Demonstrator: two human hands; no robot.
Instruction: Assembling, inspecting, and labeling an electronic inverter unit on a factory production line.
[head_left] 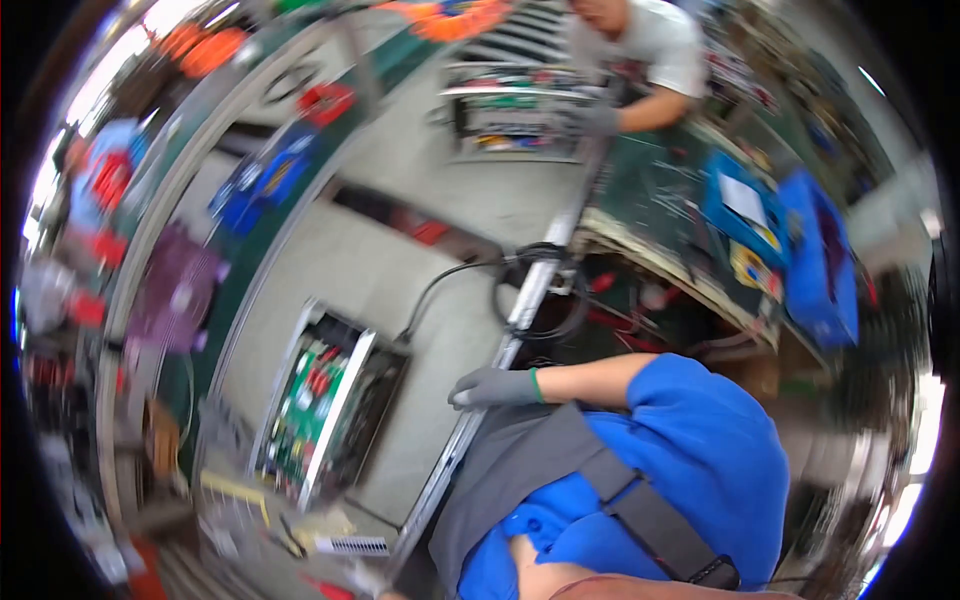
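Observation:
My right hand (495,388), in a grey glove with a green cuff, rests at the metal rail (460,440) along the bench edge. Its fingers lie stretched out with nothing visible in them. To its left, an open metal-cased electronics unit (318,405) sits tilted in view, showing green circuit boards and red parts. At the lower edge my left hand (370,580) is smeared by motion and partly cut off. Close to it are a red-handled tool (328,588) and a white labelled strip (350,545); whether the hand grips anything is unclear.
A black cable (540,300) coils over the rail. Across the bench a co-worker's gloved hand (595,120) touches another electronics unit (520,115). Blue bins (820,255) stand on the side table at right. A shelf frame (150,260) runs along the left, with a purple fan-like object (178,290).

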